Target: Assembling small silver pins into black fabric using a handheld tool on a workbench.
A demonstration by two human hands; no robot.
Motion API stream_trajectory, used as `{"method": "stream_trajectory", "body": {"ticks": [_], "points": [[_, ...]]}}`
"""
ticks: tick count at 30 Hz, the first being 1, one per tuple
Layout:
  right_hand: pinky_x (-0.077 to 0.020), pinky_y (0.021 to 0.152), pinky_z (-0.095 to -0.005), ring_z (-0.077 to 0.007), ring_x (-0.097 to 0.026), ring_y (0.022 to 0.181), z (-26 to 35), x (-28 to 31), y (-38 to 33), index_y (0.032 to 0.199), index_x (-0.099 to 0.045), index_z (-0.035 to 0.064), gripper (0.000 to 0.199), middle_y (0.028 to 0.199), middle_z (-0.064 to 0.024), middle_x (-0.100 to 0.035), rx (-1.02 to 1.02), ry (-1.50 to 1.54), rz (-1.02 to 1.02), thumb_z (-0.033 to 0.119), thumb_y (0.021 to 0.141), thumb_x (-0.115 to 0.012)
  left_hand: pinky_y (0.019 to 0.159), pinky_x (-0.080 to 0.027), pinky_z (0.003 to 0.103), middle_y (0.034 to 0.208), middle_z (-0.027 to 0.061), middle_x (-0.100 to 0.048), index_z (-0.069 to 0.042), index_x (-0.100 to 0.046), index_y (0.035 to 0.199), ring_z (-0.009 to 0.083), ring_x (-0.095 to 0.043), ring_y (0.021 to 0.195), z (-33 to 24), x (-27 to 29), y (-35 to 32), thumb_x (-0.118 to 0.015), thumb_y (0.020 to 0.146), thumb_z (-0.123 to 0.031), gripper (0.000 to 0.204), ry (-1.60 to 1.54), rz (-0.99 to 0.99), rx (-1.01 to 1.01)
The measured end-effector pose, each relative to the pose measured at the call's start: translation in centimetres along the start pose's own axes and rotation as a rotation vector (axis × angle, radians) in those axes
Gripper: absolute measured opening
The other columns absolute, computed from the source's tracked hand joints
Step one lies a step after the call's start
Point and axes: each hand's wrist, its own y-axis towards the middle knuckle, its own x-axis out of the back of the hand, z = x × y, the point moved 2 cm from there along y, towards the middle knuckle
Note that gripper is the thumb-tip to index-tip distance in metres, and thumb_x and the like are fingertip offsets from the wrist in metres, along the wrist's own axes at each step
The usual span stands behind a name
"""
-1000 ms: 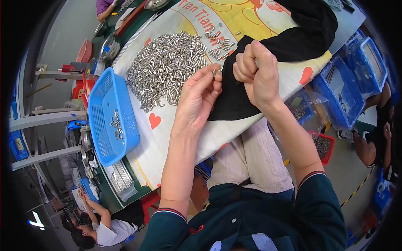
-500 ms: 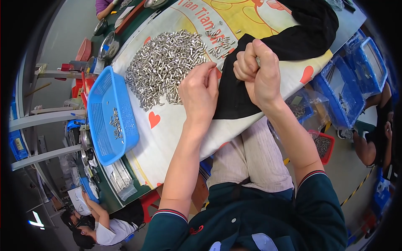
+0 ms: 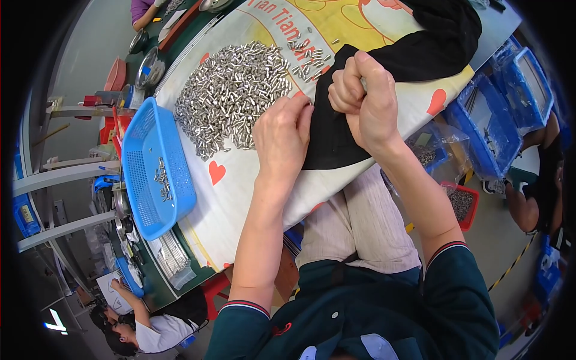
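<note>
A heap of small, shiny, bullet-shaped metal pieces (image 3: 231,90) lies on a printed cloth (image 3: 246,186). Beside its right edge is my left hand (image 3: 281,135), closed, thumb and fingertips pinched together; whatever sits at the tips is too small to name. My right hand (image 3: 366,102) is curled into a fist above a black cloth (image 3: 330,147), its palm side hidden, so I cannot see what it holds. More loose metal pieces (image 3: 310,63) are scattered beyond the hands, near the black cloth. A blue plastic basket (image 3: 186,192) on the left has several such pieces inside.
Metal bowls (image 3: 147,69) stand at the far left, and a bundle of thin rods (image 3: 174,258) lies near the basket. Blue bins (image 3: 489,129) and a red tray of small parts (image 3: 474,210) are on the right. Other people sit at the lower left, top left and right.
My left hand has shifted very slightly down and left, still pinched. The right fist stays almost in place. The whole view has slid a little to the left; the heap looks the same.
</note>
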Motion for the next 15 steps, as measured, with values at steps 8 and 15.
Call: {"method": "stream_trajectory", "body": {"ticks": [8, 15], "points": [[-0.0166, 0.041, -0.0247, -0.0079, -0.016, 0.04, -0.08, 0.09, -0.01, 0.053, -0.027, 0.0099, 0.041, 0.044, 0.0018, -0.023, -0.011, 0.007, -0.004, 0.03, 0.088, -0.035, 0.052, -0.043, 0.033, 0.066, 0.0112, -0.057, -0.001, -0.061, 0.077, 0.0247, -0.056, 0.054, 0.07, 0.6, -0.04, -0.062, 0.071, -0.004, 0.007, -0.149, 0.083, 0.099], [-0.0164, 0.041, -0.0247, -0.0078, -0.016, 0.04, -0.14, 0.12, 0.02, 0.053, -0.027, 0.0098, 0.041, 0.044, 0.0017, -0.023, -0.002, 0.015, 0.004, 0.029, 0.089, -0.034, 0.052, -0.043, 0.032, 0.064, 0.012, -0.057, 0.0, -0.06, 0.077, 0.0243, -0.055, 0.054, 0.0, 0.52, -0.03, -0.061, 0.071, -0.001, 0.006, -0.119, 0.072, 0.09]]}}
